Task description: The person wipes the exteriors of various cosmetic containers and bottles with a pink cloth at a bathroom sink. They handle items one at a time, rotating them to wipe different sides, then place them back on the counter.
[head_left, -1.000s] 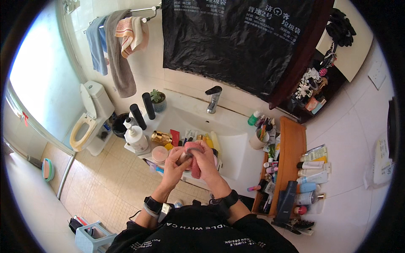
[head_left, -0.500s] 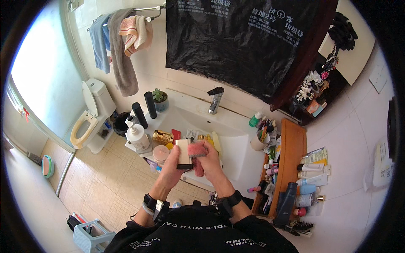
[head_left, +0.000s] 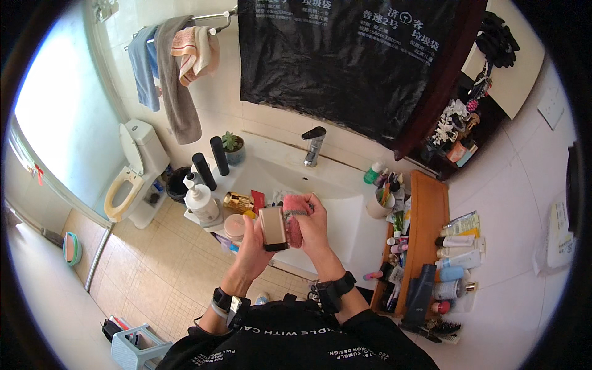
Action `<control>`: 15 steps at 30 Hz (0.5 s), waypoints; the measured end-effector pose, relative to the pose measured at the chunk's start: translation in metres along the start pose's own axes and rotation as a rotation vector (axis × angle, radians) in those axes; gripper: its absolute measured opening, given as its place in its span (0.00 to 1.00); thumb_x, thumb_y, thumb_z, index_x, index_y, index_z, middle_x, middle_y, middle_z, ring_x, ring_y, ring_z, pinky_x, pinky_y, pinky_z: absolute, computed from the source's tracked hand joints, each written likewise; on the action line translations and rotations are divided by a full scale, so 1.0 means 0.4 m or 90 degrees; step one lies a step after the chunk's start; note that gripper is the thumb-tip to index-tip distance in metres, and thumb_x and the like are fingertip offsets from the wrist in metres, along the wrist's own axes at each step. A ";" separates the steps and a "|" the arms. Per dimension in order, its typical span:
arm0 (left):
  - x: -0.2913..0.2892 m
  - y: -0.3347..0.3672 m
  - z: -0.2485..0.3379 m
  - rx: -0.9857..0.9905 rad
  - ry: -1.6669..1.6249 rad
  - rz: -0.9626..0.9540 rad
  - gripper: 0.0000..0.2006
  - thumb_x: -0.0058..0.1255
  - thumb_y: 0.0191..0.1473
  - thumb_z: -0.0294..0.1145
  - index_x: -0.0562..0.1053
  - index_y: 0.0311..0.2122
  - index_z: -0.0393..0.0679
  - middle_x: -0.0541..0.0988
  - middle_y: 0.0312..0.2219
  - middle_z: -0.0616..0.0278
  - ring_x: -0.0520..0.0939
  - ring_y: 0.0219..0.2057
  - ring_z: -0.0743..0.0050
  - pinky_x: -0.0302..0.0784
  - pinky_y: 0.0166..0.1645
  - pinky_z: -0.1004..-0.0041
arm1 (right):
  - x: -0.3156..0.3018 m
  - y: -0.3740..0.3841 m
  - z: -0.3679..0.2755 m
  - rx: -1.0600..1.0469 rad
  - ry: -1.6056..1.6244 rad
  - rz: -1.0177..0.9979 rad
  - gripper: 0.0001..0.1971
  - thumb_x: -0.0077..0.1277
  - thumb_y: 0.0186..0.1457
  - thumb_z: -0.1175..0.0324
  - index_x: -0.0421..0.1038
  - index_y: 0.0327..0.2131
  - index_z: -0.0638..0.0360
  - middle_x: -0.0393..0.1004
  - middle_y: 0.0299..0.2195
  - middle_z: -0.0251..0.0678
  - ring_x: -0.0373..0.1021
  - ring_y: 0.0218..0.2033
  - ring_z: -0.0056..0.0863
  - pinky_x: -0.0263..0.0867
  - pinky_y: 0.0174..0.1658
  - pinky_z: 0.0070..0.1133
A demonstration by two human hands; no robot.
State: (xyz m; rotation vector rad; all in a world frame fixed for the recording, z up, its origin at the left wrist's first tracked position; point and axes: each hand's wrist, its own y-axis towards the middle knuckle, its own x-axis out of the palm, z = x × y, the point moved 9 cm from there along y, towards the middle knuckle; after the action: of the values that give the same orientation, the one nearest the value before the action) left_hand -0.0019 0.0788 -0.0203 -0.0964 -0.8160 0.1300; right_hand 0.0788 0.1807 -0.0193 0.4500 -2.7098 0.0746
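In front of my body, near the sink's front edge, my left hand (head_left: 250, 254) is closed around a beige-gold rectangular box (head_left: 273, 226) with a dark lower end. My right hand (head_left: 316, 229) grips a bunched pink cloth (head_left: 296, 203) with a grey patch, right beside the box's right side. Part of the cloth hangs below the fingers. Behind both hands, a gold cylindrical container (head_left: 238, 201) and a red packet (head_left: 258, 198) lie on the left side of the sink. A round pink-lidded jar (head_left: 234, 226) stands just left of the box.
The white sink (head_left: 345, 246) has a chrome faucet (head_left: 314, 147). At left stand a white pump bottle (head_left: 202, 203), two black cylinders (head_left: 204, 171) and a potted succulent (head_left: 232, 145). A wooden organizer (head_left: 425, 228) holds several cosmetics at right, beside a brush cup (head_left: 378, 206).
My right hand and the cloth have moved from the box's upper front to its right side, uncovering its face. The box has turned slightly, showing a shinier gold surface.
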 end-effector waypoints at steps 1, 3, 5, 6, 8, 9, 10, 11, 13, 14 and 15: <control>0.010 -0.001 0.006 0.004 -0.034 -0.017 0.37 0.13 0.59 0.66 0.58 0.60 0.49 0.70 0.51 0.64 0.69 0.53 0.70 0.63 0.56 0.65 | 0.015 -0.012 -0.022 -0.062 -0.097 -0.025 0.15 0.57 0.39 0.80 0.64 0.32 0.59 0.67 0.31 0.29 0.66 0.30 0.19 0.64 0.33 0.17; 0.001 -0.002 0.015 0.004 -0.012 0.026 0.40 0.13 0.56 0.70 0.57 0.61 0.49 0.70 0.52 0.62 0.68 0.54 0.67 0.60 0.58 0.61 | 0.039 -0.039 -0.046 -0.151 -0.277 -0.030 0.18 0.62 0.35 0.78 0.63 0.30 0.61 0.63 0.30 0.33 0.64 0.31 0.24 0.62 0.34 0.20; 0.002 -0.003 0.022 0.013 -0.002 0.038 0.43 0.13 0.54 0.72 0.56 0.62 0.49 0.68 0.54 0.61 0.67 0.56 0.65 0.58 0.60 0.58 | 0.070 -0.076 -0.079 -0.300 -0.385 -0.052 0.21 0.64 0.31 0.75 0.62 0.30 0.60 0.60 0.31 0.37 0.62 0.31 0.32 0.61 0.34 0.24; 0.005 -0.003 0.024 0.023 0.000 0.034 0.43 0.13 0.54 0.72 0.55 0.62 0.49 0.67 0.55 0.60 0.66 0.57 0.64 0.57 0.61 0.57 | 0.072 -0.080 -0.074 -0.309 -0.408 -0.045 0.21 0.64 0.31 0.75 0.62 0.30 0.61 0.60 0.31 0.37 0.62 0.31 0.33 0.61 0.34 0.24; 0.018 -0.003 0.021 0.035 -0.002 0.006 0.43 0.13 0.53 0.73 0.54 0.63 0.49 0.66 0.56 0.59 0.65 0.58 0.63 0.56 0.61 0.55 | 0.067 -0.068 -0.054 -0.288 -0.408 -0.041 0.21 0.65 0.33 0.73 0.63 0.32 0.61 0.64 0.32 0.38 0.64 0.31 0.32 0.63 0.35 0.24; 0.029 -0.003 0.016 0.037 -0.005 -0.018 0.43 0.13 0.53 0.73 0.53 0.63 0.50 0.65 0.57 0.59 0.65 0.58 0.62 0.56 0.61 0.55 | 0.057 -0.053 -0.039 -0.250 -0.368 -0.033 0.21 0.64 0.34 0.74 0.63 0.33 0.61 0.66 0.31 0.37 0.65 0.32 0.31 0.63 0.36 0.24; 0.045 -0.004 0.017 0.046 -0.003 -0.063 0.43 0.13 0.53 0.73 0.52 0.64 0.50 0.64 0.57 0.59 0.64 0.58 0.62 0.55 0.61 0.54 | 0.048 -0.042 -0.028 -0.227 -0.320 -0.028 0.21 0.64 0.35 0.74 0.63 0.34 0.61 0.67 0.31 0.37 0.66 0.32 0.31 0.64 0.36 0.24; 0.038 -0.003 0.011 0.030 -0.042 -0.049 0.44 0.12 0.53 0.73 0.53 0.63 0.49 0.65 0.57 0.59 0.65 0.58 0.62 0.56 0.61 0.55 | 0.038 -0.033 -0.020 -0.204 -0.272 -0.022 0.21 0.63 0.36 0.74 0.64 0.35 0.62 0.68 0.31 0.37 0.67 0.32 0.30 0.64 0.37 0.23; 0.049 -0.005 0.017 0.030 -0.121 -0.102 0.44 0.11 0.53 0.73 0.54 0.62 0.48 0.67 0.55 0.59 0.67 0.56 0.64 0.57 0.60 0.59 | 0.023 -0.027 0.011 -0.105 -0.228 -0.027 0.21 0.63 0.38 0.76 0.64 0.37 0.62 0.71 0.30 0.36 0.70 0.34 0.29 0.65 0.39 0.23; 0.032 -0.003 0.021 0.027 -0.112 -0.067 0.44 0.12 0.53 0.74 0.53 0.63 0.49 0.65 0.56 0.59 0.66 0.57 0.62 0.56 0.61 0.57 | 0.025 -0.036 0.021 -0.065 -0.166 -0.052 0.21 0.63 0.38 0.76 0.64 0.37 0.62 0.71 0.30 0.36 0.70 0.34 0.29 0.65 0.39 0.23; 0.026 -0.004 0.033 0.037 -0.113 -0.067 0.44 0.13 0.52 0.74 0.52 0.63 0.50 0.64 0.57 0.59 0.65 0.58 0.61 0.55 0.61 0.55 | 0.022 -0.044 0.040 0.007 -0.111 -0.055 0.21 0.63 0.38 0.75 0.63 0.36 0.62 0.71 0.31 0.36 0.70 0.34 0.29 0.66 0.39 0.23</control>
State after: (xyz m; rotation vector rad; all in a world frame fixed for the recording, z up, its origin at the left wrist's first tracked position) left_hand -0.0044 0.0792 -0.0037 0.0138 -0.9922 0.0640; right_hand 0.0708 0.1594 -0.0308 0.6020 -2.8564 0.0267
